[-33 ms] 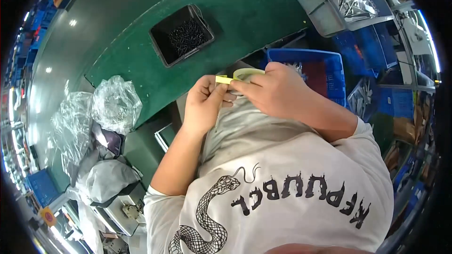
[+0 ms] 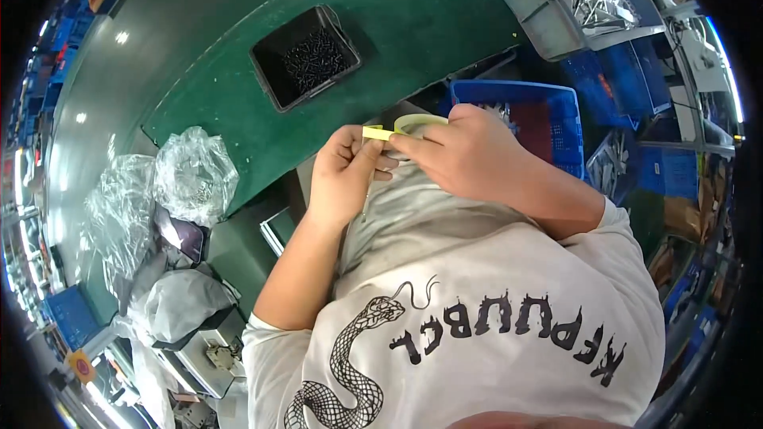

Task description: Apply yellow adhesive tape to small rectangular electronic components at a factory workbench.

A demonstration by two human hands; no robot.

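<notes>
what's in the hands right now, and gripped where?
A roll of yellow tape. The right hand holds the roll itself; the left hand pinches the free end pulled out from it.

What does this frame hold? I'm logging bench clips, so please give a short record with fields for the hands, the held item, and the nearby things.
left hand: pinches the free end of a yellow tape strip
right hand: holds the yellow tape roll, mostly hidden by its fingers
tape state: strip pulled out a short way between the two hands
work surface: green bench
on bench: black tray holding small dark parts
beside right hand: blue crate
left side: crumpled clear plastic bags
</notes>
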